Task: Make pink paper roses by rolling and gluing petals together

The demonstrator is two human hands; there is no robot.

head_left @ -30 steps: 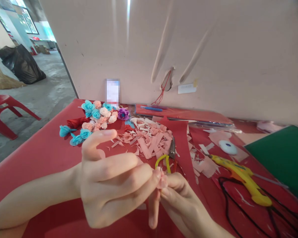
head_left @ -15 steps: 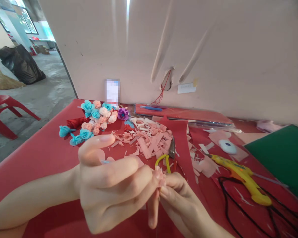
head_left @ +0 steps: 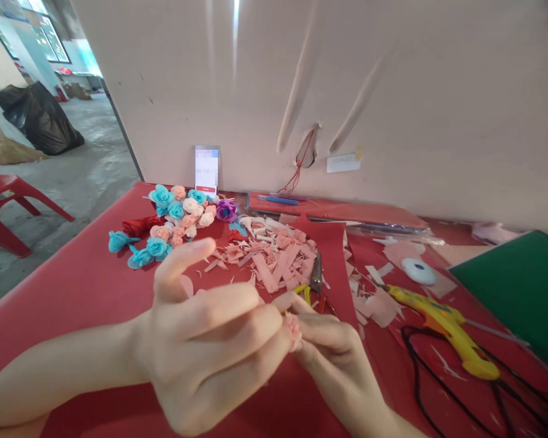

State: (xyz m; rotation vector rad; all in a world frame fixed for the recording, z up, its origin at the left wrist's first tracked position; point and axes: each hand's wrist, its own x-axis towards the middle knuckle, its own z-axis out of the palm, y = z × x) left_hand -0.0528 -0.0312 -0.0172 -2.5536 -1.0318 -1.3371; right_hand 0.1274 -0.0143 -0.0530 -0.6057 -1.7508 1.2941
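A small pink paper flower is pinched between my two hands above the red table. My left hand reaches across from the left, its curled fingers meeting the flower's left side while one finger sticks up. From the right, my right hand closes on the flower with thumb and fingertips. Just behind the hands, pliers with yellow handles lie partly covered by my right fingers. Pink paper scraps are heaped beyond them.
Blue, peach and white paper flowers lie at the back left by a propped phone. To the right are a yellow glue gun with a black cord, a white oval object and a green sheet. A pale panel rises behind.
My right hand has turned, its fingers now raised behind the flower and covering part of the pliers' handles. My left hand has shifted slightly, and its lower finger no longer points down.
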